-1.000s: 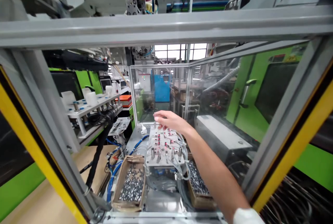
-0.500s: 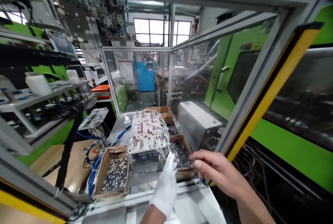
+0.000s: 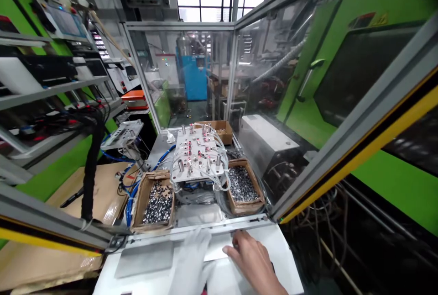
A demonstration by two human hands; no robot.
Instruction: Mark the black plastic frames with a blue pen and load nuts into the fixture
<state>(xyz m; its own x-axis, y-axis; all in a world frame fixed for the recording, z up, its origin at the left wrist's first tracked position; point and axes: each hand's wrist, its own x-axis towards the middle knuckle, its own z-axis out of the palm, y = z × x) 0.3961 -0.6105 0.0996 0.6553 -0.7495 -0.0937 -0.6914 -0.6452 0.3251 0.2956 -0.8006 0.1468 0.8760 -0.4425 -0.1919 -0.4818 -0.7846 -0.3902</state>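
Observation:
My left hand (image 3: 193,251), in a white glove, is over the white table (image 3: 137,283) at the front, and motion smears its fingers. Bare and to its right, my right hand (image 3: 251,256) hangs low by the table's far edge, its fingers bent down and the thumb apart from them. Nothing shows between them. Beyond the hands stands a metal fixture plate (image 3: 196,153) with upright pins, small red lights and thin tubes. A carton of small metal parts (image 3: 241,184) sits to its right, and another carton of such parts (image 3: 157,203) to its left.
An aluminium frame (image 3: 205,230) with clear panels encloses the fixture. Yellow-and-black side posts (image 3: 356,160) slope at the right. A third carton (image 3: 222,133) is behind the plate. A grey metal box (image 3: 270,135) stands right of it. Blue hoses (image 3: 132,201) run along the left.
Both hands have come back from the right carton, down toward the table in front of the frame bar. The view has tilted downward, showing more of the table.

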